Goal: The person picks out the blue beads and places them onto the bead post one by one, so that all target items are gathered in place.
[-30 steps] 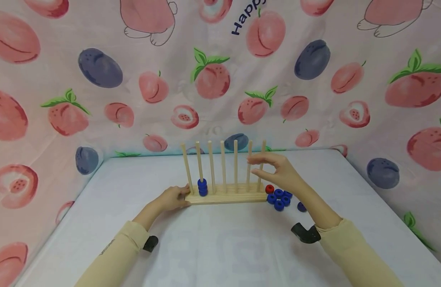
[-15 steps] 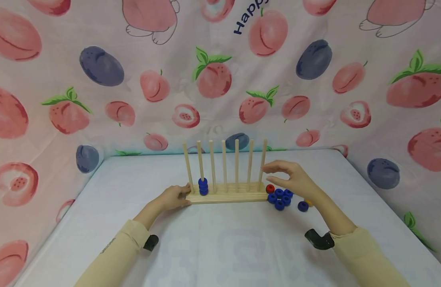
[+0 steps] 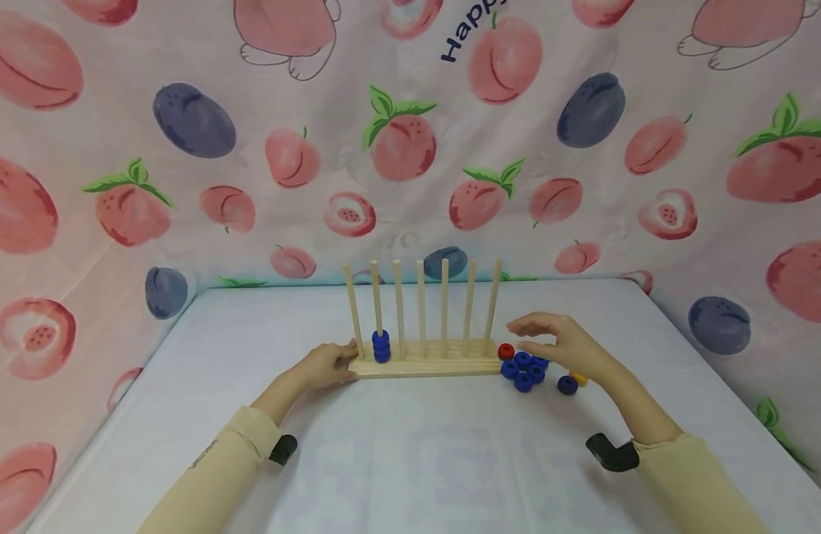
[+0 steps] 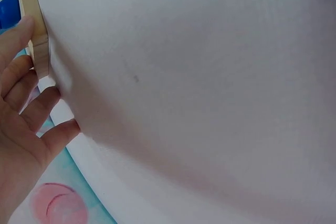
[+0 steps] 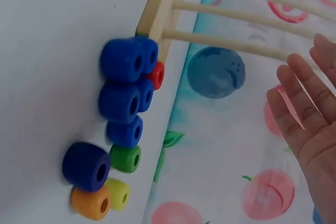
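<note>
A wooden peg rack [image 3: 426, 368] with a row of upright pegs stands on the table. Blue beads [image 3: 380, 347] are stacked on its second peg from the left. My left hand [image 3: 322, 367] grips the rack's left end, thumb at the front; in the left wrist view the thumb lies along the base edge. My right hand [image 3: 572, 347] hovers with nothing in it, fingers parted from the thumb, above loose beads at the rack's right end. Among these are several blue beads [image 5: 119, 102] and a red bead [image 3: 506, 351].
Nearer the right forearm lie a dark blue bead [image 3: 566, 385] and an orange bead [image 5: 91, 203]. Green [image 5: 125, 158] and yellow beads [image 5: 118, 194] show in the right wrist view. A fruit-printed cloth [image 3: 397, 208] hangs behind the white-covered table [image 3: 410, 452].
My right hand has moved right and down, from beside the right-hand pegs to over the loose beads. The orange bead has come into sight. My left hand stays at the rack's end.
</note>
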The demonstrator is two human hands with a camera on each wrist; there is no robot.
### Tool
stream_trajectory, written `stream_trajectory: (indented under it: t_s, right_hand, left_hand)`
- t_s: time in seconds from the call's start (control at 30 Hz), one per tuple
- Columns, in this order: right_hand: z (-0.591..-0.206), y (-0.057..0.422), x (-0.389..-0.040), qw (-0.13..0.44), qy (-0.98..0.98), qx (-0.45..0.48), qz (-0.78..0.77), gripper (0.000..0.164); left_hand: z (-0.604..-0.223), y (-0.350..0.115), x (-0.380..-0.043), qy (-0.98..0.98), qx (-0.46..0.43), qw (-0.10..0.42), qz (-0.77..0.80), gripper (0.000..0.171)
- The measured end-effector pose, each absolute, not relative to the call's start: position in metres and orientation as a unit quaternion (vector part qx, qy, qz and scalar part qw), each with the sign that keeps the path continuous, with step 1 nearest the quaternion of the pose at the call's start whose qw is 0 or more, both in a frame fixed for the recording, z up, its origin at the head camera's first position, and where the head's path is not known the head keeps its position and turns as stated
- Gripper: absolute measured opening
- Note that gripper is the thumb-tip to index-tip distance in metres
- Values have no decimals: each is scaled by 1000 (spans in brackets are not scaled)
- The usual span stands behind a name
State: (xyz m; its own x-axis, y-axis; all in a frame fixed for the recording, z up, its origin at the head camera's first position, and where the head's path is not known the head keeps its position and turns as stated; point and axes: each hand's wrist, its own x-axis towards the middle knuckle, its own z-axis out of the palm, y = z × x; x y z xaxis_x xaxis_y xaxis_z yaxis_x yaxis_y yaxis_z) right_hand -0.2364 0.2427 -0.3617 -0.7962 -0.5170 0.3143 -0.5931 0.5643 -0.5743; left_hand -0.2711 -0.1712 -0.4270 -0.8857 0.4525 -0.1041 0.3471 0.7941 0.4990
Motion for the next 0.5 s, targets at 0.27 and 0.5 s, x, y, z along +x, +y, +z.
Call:
stream_trajectory:
  t_s: [0.27,0.5]
  right_hand:
    - [-369,255,-238,41,-904,292,310,29]
    - [-378,266,-239,23,-913,276,299,29]
  left_hand:
    - [-427,-171,-271,939,211,111,246,51]
    - [-430,-172,-272,941,215,107,239,52]
